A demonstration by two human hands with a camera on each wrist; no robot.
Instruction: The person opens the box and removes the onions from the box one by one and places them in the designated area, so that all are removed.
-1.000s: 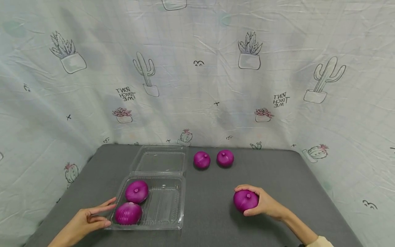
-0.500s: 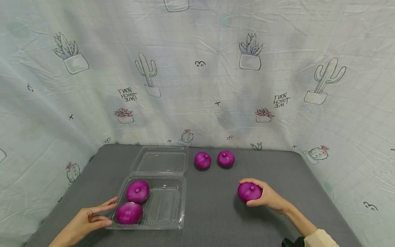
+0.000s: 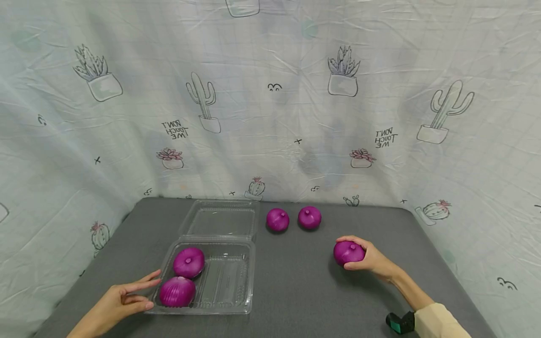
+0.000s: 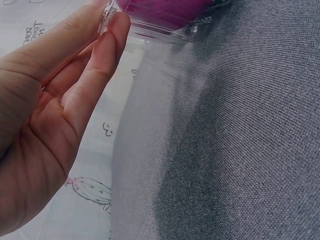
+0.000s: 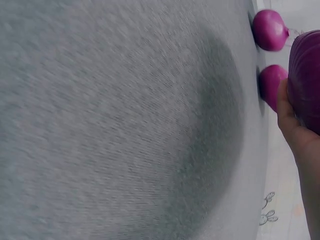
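In the head view my right hand [image 3: 377, 261] grips a purple-red onion [image 3: 348, 253] over the right part of the table, its shadow falling below. The right wrist view shows that onion [image 5: 307, 80] at the image edge, fingers and thumb around it. My left hand [image 3: 116, 305] pinches the left rim of an open clear plastic clamshell box [image 3: 230, 311], thumb and fingertips meeting at the rim in the left wrist view. Two onions lie in the box's left half: one stem up [image 3: 189, 262], the other on its side [image 3: 177, 292].
Two more onions, the left one [image 3: 277, 220] and the right one [image 3: 310, 218], sit near the back of the grey table [image 3: 287, 277]. The box's lid [image 3: 221, 220] lies folded back. A printed white curtain [image 3: 270, 117] stands behind and at both sides.
My right hand has carried its onion to the right and toward the back of the table. The left hand keeps its place on the box rim, and the other onions stay put.
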